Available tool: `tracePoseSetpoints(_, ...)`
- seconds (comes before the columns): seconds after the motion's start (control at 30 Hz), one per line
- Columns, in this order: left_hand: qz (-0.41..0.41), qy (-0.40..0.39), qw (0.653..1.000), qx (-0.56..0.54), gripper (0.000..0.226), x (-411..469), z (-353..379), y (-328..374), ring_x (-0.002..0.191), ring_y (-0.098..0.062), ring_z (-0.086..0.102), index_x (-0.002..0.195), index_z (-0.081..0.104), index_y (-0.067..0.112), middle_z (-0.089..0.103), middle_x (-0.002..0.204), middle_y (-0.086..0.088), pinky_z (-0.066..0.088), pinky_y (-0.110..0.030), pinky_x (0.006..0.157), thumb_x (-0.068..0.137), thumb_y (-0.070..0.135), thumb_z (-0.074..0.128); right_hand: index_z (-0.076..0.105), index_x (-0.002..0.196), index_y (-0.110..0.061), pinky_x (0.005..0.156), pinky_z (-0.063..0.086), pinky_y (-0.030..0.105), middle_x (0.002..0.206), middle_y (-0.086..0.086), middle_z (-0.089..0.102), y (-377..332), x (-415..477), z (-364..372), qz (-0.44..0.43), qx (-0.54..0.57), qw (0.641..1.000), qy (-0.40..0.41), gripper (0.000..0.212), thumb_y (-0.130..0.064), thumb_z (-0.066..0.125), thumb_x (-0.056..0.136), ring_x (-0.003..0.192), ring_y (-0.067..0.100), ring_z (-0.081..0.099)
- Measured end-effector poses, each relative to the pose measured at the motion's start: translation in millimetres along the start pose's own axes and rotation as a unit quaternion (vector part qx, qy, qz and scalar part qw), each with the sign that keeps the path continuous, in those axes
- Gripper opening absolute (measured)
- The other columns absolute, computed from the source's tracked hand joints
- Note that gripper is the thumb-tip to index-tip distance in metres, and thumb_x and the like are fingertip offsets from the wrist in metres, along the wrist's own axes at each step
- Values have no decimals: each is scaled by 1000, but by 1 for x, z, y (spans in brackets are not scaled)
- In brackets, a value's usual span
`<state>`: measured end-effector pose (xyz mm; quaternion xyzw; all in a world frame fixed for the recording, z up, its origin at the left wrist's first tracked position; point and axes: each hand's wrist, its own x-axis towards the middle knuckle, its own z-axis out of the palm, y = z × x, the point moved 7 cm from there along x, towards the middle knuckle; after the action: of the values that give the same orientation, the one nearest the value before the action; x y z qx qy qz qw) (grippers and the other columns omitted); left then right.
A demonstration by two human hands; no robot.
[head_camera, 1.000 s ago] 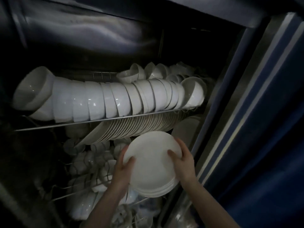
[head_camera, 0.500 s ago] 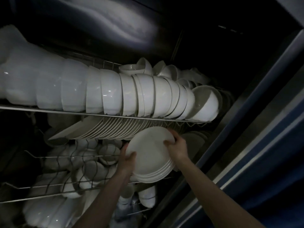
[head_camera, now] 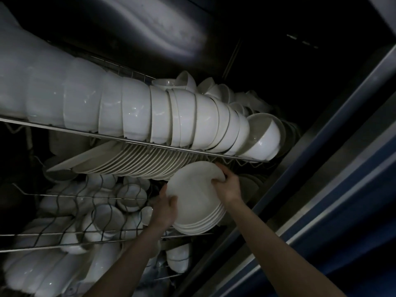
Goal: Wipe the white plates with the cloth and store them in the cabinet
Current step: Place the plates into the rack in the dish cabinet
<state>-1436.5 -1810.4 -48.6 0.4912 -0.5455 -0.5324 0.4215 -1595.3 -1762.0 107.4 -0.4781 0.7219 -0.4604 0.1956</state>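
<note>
The plate stack [head_camera: 194,202] has risen beside the racked plates [head_camera: 137,162], just left; left hand [head_camera: 166,212] and right hand [head_camera: 228,187] grip its edges.

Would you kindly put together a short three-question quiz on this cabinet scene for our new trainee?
1. True or false: the left hand and the right hand both hold the stack of plates.
2. What lines the upper shelf? A. bowls B. pans C. glasses
3. Which hand grips the top edge of the stack?

Key: 1. True. 2. A. 3. The right hand.
</note>
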Motion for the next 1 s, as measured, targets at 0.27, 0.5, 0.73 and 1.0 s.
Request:
tracePoseSetpoints(0.27,-5,-29,992,123,60,5,-1,-7,139,-33,36,157,13,15,33,156,-14,35,-38,106,105,32,37,64,126,-6,88,46,24,104,2,64,5,-3,5,9,-17,1000,-2,45,10,57,85,103,16,58)
tracePoseSetpoints(0.5,13,-18,919,393,63,7,-9,-12,151,-26,-10,157,7,13,-2,165,-2,0,-44,122,103,46,10,64,129,-25,93,51,31,116,5,70,-2,-2,21,-27,-105,993,-37,47,-10,60,85,112,23,63)
tracePoseSetpoints(0.73,-21,-28,863,504,61,-1,-36,-21,149,-26,-18,157,1,16,-7,165,2,-6,-50,120,104,44,10,25,153,-39,114,31,40,163,-2,20,27,-2,41,-42,-383,909,-161,68,-48,55,93,145,33,24)
tracePoseSetpoints(1.0,-53,-46,856,513,63,-3,-49,-30,150,-27,-16,157,-1,21,-8,165,-1,-5,-53,120,102,50,10,41,146,-36,120,21,37,161,2,23,27,-8,35,-79,-291,944,-131,55,-44,59,94,149,26,18)
